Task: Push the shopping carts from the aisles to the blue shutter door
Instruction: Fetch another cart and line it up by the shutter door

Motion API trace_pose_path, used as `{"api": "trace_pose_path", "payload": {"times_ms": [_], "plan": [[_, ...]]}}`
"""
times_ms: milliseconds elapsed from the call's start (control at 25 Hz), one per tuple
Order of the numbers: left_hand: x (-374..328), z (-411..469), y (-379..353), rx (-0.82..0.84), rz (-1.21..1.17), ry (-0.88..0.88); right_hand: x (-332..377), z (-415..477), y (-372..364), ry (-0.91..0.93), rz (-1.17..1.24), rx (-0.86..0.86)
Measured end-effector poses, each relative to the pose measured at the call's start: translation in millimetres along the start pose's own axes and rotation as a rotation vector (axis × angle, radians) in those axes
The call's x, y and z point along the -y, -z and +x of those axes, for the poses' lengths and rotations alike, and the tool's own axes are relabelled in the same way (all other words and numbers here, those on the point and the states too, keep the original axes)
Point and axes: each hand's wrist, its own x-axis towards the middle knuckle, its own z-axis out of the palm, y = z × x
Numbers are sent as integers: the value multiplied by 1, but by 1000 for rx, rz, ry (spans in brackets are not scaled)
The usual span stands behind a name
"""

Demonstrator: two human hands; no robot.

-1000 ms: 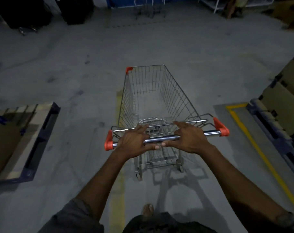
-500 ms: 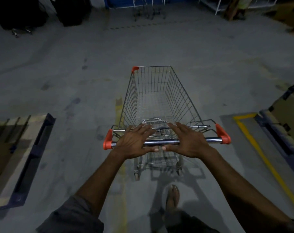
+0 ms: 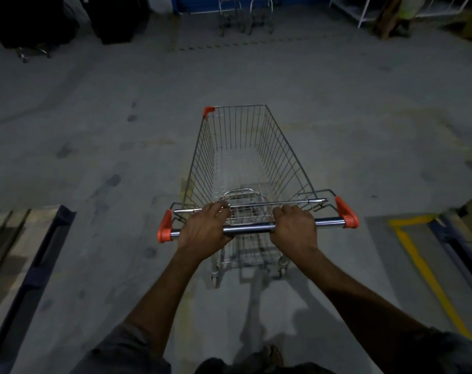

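Note:
An empty wire shopping cart (image 3: pixel 280 155) with orange corner caps stands on the concrete floor straight in front of me. My left hand (image 3: pixel 203 232) grips the left half of its chrome handle bar (image 3: pixel 247 228). On the right half sits my right hand (image 3: pixel 294 229), also closed around the bar. The blue shutter door (image 3: pixel 202 2) shows at the top edge, far ahead. Two parked carts (image 3: pixel 245 16) stand in front of it.
A wooden pallet with a dark blue frame (image 3: pixel 40 255) lies at the left. A yellow floor line (image 3: pixel 423 271) and a blue pallet edge (image 3: pixel 461 244) are at the right. Dark bins (image 3: pixel 54 20) stand far left, white shelving (image 3: pixel 369 9) far right.
The cart and I have rolled forward toward the shutter door. My hands have moved apart along the bar and closed around it. The pallets have slid back past me.

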Motion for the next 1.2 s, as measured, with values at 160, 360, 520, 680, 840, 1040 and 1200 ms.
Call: {"api": "trace_pose_path", "payload": {"times_ms": [160,360,520,680,840,1040,1200], "plan": [[19,77,-16,16,75,55,-26,88,-22,-50,-76,-7],[69,177,-45,-43,29,50,-59,208,-46,-24,2,-27],[124,258,-46,54,-91,2,-87,310,-45,156,106,126],[178,334,-54,84,-168,-10,-84,398,-51,113,221,112],[235,404,-74,68,-147,-1,-74,476,-72,79,166,26],[301,493,-108,-104,69,-47,-70,578,-105,42,11,-95],[339,566,-134,-136,112,17,-73,657,-138,-85,-19,-245]]}}
